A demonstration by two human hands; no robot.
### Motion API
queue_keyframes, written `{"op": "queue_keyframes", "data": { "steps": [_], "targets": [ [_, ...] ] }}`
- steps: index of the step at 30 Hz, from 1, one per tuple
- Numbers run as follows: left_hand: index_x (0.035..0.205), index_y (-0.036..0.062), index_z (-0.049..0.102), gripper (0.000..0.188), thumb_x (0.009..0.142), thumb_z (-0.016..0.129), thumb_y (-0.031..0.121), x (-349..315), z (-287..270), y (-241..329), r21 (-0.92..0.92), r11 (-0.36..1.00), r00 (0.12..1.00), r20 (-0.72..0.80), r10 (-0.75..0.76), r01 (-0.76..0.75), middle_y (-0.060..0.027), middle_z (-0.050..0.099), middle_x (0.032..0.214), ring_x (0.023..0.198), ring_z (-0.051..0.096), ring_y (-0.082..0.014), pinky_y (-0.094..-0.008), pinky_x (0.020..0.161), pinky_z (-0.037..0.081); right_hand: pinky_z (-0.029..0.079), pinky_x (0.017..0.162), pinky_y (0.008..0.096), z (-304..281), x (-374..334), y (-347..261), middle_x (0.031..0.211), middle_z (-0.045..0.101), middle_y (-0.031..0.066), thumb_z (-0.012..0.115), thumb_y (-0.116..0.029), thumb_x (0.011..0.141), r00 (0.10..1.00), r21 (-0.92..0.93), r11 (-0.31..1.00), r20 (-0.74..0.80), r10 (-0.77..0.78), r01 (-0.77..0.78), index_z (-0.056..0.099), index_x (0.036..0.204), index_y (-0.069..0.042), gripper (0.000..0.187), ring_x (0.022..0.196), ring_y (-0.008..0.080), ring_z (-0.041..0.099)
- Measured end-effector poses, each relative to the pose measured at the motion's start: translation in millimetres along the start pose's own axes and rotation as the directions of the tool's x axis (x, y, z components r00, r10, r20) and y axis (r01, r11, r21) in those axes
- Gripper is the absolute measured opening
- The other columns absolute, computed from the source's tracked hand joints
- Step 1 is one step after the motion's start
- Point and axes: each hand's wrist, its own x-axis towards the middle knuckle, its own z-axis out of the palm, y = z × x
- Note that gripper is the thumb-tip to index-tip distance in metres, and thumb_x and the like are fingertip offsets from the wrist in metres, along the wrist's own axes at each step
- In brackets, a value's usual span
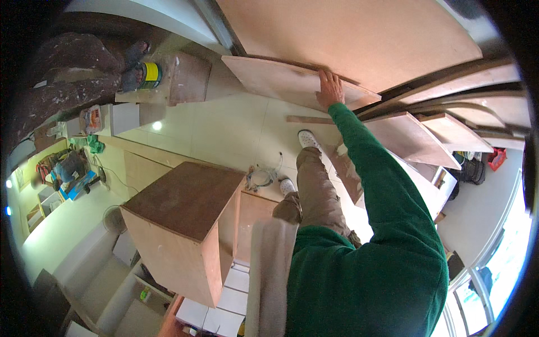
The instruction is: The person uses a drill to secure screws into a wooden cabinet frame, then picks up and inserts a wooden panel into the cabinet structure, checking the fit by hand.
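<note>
My right hand (330, 90), at the end of a green sleeve, is closed over the upper edge of a long, narrow plywood board (281, 81). That board is tilted and lies against a much larger plywood sheet (359, 36) behind it. Thumb and fingers straddle the edge, though the fingertips are partly hidden. Nothing of my left hand shows. Close to the left side of my body stands a blurred beige slab (269, 275); what supports it cannot be seen.
More plywood panels (412, 137) lean at the right. A brown-topped wooden cabinet (188, 194) stands at my left. Coiled cable or tubing (261, 177) lies on the tiled floor near my feet. At the upper left, a person's foot (133, 78) is beside a yellow-banded roll (150, 74).
</note>
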Motion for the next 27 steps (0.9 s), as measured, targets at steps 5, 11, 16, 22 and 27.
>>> {"op": "queue_keyframes", "data": {
  "steps": [5, 11, 16, 22, 27],
  "targets": [
    [0.129, 0.0028, 0.069, 0.03, 0.103, 0.065, 0.016, -13, 29, 42, -0.063, 0.998, 1.0, -0.017, -0.015, 0.014, -0.0158, 0.075, 0.11, 0.092, 0.072, -0.0202, -0.0343, 0.083, 0.058, 0.046, 0.103, 0.0524, 9, -49, -18, 0.127, 0.059, 0.0162, 0.074, -0.012, 0.077, 0.978, -0.061, 0.997, 0.203, -0.041, 0.054, 0.048, 0.146, -0.009, 0.073, 0.122, 0.0367, 0.056],
    [0.129, 0.0023, 0.069, 0.03, 0.103, 0.064, 0.017, 7, 65, 84, -0.21, 0.974, 0.996, 0.01, 0.089, -0.085, -0.0151, 0.075, 0.112, 0.093, 0.071, -0.0178, -0.0333, 0.084, 0.058, 0.055, 0.091, 0.051, 45, -148, -57, 0.134, 0.06, 0.0119, 0.068, -0.012, 0.082, 0.786, 0.176, 0.98, 0.591, -0.179, 0.091, 0.048, 0.147, -0.016, 0.068, 0.12, 0.0357, 0.062],
    [0.134, 0.0016, 0.066, 0.034, 0.105, 0.064, 0.02, 74, 97, 163, -0.163, 0.94, 0.951, 0.032, 0.307, -0.298, -0.0122, 0.073, 0.113, 0.1, 0.068, -0.0164, -0.0312, 0.086, 0.057, 0.051, 0.1, 0.0528, 67, -197, -93, 0.142, 0.055, 0.0101, 0.068, -0.013, 0.083, 0.806, 0.16, 0.987, 0.588, -0.067, -0.034, 0.045, 0.149, -0.016, 0.07, 0.131, 0.034, 0.055],
    [0.147, 0.0059, 0.054, 0.057, 0.101, 0.067, 0.038, 176, 176, 336, -0.558, 0.824, 0.956, 0.281, 0.08, 0.095, -0.0073, 0.065, 0.133, 0.117, 0.064, -0.0215, -0.0393, 0.099, 0.052, 0.048, 0.104, 0.0538, 68, -204, -96, 0.146, 0.054, 0.0078, 0.068, -0.01, 0.082, 0.801, 0.147, 0.987, 0.597, -0.041, -0.059, 0.046, 0.15, -0.018, 0.072, 0.136, 0.0326, 0.051],
    [0.135, 0.0114, 0.059, 0.048, 0.098, 0.071, 0.038, 253, 238, 439, -0.739, 0.638, 0.917, 0.378, 0.128, 0.216, -0.0064, 0.069, 0.118, 0.107, 0.065, -0.0236, -0.0443, 0.093, 0.053, 0.046, 0.107, 0.0534, 77, -209, -86, 0.146, 0.055, 0.0076, 0.062, -0.009, 0.086, 0.85, 0.162, 0.986, 0.524, -0.055, -0.036, 0.05, 0.148, -0.018, 0.063, 0.134, 0.0322, 0.053]
  ]
}}
